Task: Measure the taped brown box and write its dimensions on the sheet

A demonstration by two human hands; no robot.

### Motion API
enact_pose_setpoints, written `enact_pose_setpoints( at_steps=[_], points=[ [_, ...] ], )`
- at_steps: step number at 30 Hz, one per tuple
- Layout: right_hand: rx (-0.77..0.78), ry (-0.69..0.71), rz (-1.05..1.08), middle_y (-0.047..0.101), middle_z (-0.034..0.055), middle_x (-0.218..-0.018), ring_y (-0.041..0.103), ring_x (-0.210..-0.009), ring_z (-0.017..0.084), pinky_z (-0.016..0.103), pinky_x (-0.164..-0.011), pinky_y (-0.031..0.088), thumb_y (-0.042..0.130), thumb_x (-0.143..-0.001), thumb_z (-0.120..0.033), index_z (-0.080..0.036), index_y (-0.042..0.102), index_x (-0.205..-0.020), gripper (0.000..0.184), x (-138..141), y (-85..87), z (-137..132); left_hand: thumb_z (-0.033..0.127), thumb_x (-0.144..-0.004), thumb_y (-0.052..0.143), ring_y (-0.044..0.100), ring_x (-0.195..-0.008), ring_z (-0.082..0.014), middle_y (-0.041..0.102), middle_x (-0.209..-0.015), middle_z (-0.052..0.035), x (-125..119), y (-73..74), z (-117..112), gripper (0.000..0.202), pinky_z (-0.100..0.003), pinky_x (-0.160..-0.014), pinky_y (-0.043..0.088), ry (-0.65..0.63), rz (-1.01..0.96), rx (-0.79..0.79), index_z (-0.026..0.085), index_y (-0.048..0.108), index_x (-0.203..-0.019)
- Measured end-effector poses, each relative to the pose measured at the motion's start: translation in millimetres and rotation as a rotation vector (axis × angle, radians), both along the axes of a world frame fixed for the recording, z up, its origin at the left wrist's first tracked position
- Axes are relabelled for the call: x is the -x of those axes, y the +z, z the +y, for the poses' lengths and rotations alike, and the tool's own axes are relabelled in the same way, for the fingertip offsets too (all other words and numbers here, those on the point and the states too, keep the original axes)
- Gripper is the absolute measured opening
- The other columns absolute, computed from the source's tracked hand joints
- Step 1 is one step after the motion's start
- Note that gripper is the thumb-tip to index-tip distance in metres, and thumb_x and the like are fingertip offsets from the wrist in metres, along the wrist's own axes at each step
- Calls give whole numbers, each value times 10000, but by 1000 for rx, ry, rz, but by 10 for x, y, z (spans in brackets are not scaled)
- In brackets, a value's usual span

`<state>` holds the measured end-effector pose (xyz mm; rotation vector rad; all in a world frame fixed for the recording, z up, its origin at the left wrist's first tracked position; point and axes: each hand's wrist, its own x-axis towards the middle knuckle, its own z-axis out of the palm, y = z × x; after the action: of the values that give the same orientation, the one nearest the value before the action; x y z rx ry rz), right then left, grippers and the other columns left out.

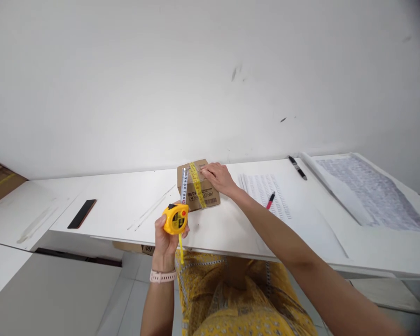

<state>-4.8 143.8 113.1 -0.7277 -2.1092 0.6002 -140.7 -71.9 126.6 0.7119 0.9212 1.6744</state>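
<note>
My left hand [164, 240] grips a yellow tape measure [175, 219] with a red button and a yellow strap hanging down. Its blade [184, 185] is pulled out a short way and runs along the left part of a small cardboard box [208, 201]. Yellow tape crosses the box, and printed symbols and a barcode show on its near side. On the box's top right edge rests my right hand [219, 177], fingers bent together over the cardboard. What lies under those fingertips is hidden.
To the left, a black flat bar [82, 213] lies on the white table [119, 196]. Right of the box are printed sheets [266, 186], a red pen [270, 200], a black pen [297, 168] and an open book of dense writing [364, 186]. A wall stands behind.
</note>
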Motion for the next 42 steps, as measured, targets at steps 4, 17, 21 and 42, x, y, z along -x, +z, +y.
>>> enact_pose_setpoints(
  at_steps=[4, 17, 21, 42],
  points=[
    [17, -116, -52, 724, 77, -991, 585, -981, 239, 387, -864, 355, 248, -1045, -454, -222, 689, -899, 519, 204, 115, 174, 503, -704, 692, 613, -492, -157, 687, -933, -108, -167, -69, 267, 523, -243, -368, 396, 50, 20, 15, 139, 645, -1078],
    [69, -210, -54, 718, 73, -794, 624, -890, 235, 397, -925, 308, 384, -951, -643, -201, 575, -616, 586, 426, 331, 333, 533, -627, 762, 606, -476, -135, 672, -812, -53, -277, -197, 671, 488, -223, -369, 406, 203, -11, 59, 164, 608, -907],
    [75, -187, -65, 735, 68, -825, 630, -894, 234, 414, -962, 302, 469, -877, -703, -206, 611, -641, 568, 432, 358, 367, 538, -638, 767, 613, -486, -140, 656, -823, -48, -341, -288, 701, 495, -232, -378, 406, 221, -14, 51, 163, 617, -924],
    [193, -181, -148, 703, 41, -803, 610, -807, 230, 417, -905, 338, 484, -810, -753, -212, 560, -661, 567, 497, 454, 567, 471, -709, 800, 701, -774, -217, 677, -1035, -68, -112, -765, 574, 678, -354, -680, 562, -6, 247, 130, 228, 478, -1253]
  ],
)
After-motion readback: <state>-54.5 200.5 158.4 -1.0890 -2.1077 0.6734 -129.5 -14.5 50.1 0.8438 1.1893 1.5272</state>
